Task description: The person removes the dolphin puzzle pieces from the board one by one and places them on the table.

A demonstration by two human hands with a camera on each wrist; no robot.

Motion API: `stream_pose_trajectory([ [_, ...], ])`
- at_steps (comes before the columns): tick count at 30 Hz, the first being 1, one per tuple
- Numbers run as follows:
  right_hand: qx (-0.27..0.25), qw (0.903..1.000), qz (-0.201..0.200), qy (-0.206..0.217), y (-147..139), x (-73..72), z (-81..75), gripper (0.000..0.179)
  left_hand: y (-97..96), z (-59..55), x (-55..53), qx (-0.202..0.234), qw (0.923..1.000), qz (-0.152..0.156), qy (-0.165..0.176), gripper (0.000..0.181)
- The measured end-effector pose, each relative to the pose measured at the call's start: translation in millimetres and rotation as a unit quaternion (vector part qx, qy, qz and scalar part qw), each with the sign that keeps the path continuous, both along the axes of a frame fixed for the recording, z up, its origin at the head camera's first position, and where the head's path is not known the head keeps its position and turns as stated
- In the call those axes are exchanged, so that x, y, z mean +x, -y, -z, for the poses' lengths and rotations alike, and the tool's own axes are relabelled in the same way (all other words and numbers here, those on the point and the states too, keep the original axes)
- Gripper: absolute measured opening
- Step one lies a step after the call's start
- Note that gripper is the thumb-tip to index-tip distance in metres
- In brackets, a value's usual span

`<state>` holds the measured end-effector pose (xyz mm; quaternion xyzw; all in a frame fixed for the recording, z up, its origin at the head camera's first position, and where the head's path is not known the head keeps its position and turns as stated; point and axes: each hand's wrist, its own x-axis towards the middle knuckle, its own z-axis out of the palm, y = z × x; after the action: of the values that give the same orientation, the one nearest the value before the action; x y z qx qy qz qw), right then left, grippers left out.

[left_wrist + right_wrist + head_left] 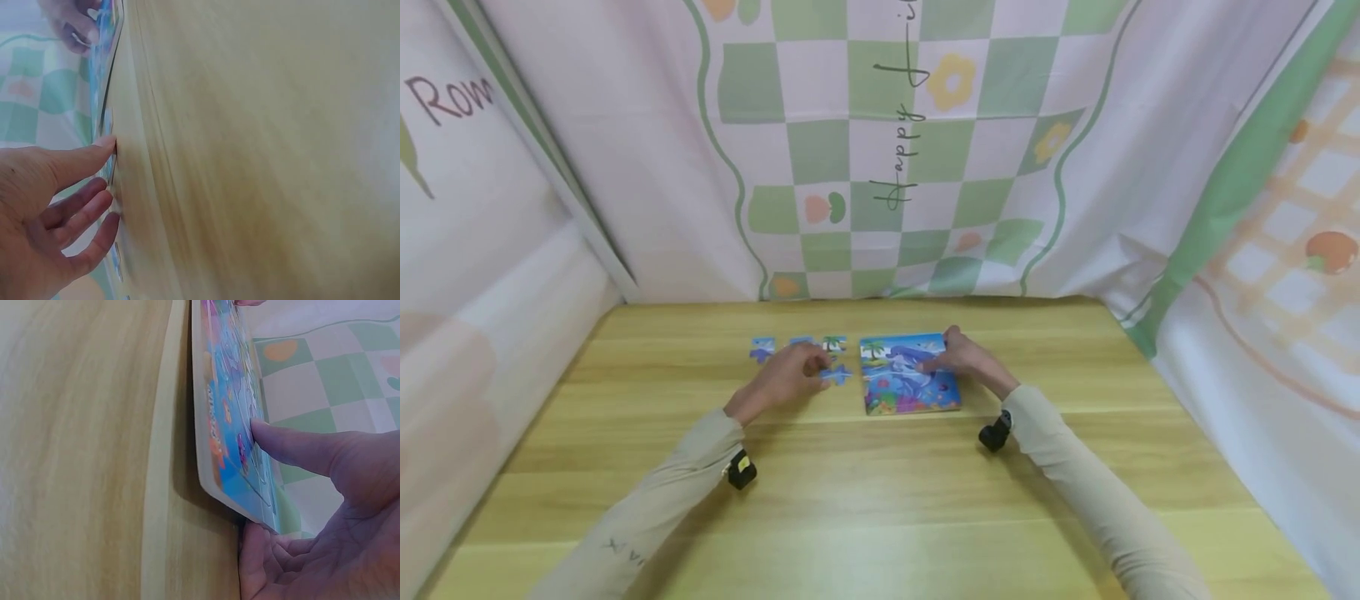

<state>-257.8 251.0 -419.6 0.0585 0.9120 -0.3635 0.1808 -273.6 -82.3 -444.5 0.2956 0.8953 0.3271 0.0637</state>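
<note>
Beige cloth sleeves [647, 500] run along both my forearms, lightly creased, with faint dark marks on the left one. Small black blocks [742, 469] sit at my wrists. Under them spreads a smooth wooden table [865, 508], yellowish, with long streaks of grain.

My hands are apart, one on each side of a gap near the far edge. On the right of that gap lies the puzzle [910, 392], a flat, squarish, glossy board with rounded corners, a pale edge and wavy cut lines across its bright sea picture. My right hand [966, 358] grips it at its right side, thumb on the printed face, fingers curled under the edge.

Just left of the board, my left hand [782, 375] has its thumb and forefinger at a thin, knobbed blue piece [841, 375]; I can't tell whether they pinch it or only touch it. The other fingers bend loosely. Right behind lies a palm-tree piece [834, 342], and farther left a blue and purple piece [763, 348]. Another piece [801, 340] is partly hidden by my hand.

Beyond the table hangs soft, rippled cloth [910, 150] with green and white checks, flowers and handwritten-looking letters.
</note>
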Motion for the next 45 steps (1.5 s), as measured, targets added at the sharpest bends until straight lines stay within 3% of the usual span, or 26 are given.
stream_pose_trajectory([
  [11, -0.016, 0.9997, 0.009, -0.016, -4.5, -1.0, -4.1, 0.084, -2.9, -1.6, 0.0, 0.012, 0.9998, 0.0, -0.014, 0.02],
  [15, -0.047, 0.9987, -0.001, -0.02, -9.8, -2.8, -4.6, 0.048, -4.1, 0.2, 1.8, 0.017, 0.9997, -0.005, -0.015, 0.023],
  [18, -0.071, 0.9974, -0.004, -0.013, -14.4, -3.7, -3.9, 0.04, -4.6, 0.4, 3.9, 0.021, 0.9997, -0.007, -0.008, 0.024],
  [24, -0.097, 0.9953, -0.006, 0.002, -21.0, -2.7, -3.5, 0.073, -8.1, -1.7, 4.4, 0.014, 0.9996, -0.006, -0.022, 0.027],
  [35, -0.094, 0.9954, -0.009, -0.019, -12.7, -4.8, 1.2, 0.07, -26.7, -4.2, 0.2, 0.042, 0.9967, 0.0, -0.069, 0.03],
  [40, -0.089, 0.9954, -0.015, -0.031, -13.7, -1.3, 0.1, 0.069, -48.5, -4.5, 1.0, 0.042, 0.9973, 0.011, -0.059, 0.028],
  [45, -0.063, 0.9976, -0.015, -0.025, -16.3, 3.1, -0.8, 0.072, -76.7, -6.2, 6.4, 0.014, 0.9975, 0.051, -0.047, 0.032],
])
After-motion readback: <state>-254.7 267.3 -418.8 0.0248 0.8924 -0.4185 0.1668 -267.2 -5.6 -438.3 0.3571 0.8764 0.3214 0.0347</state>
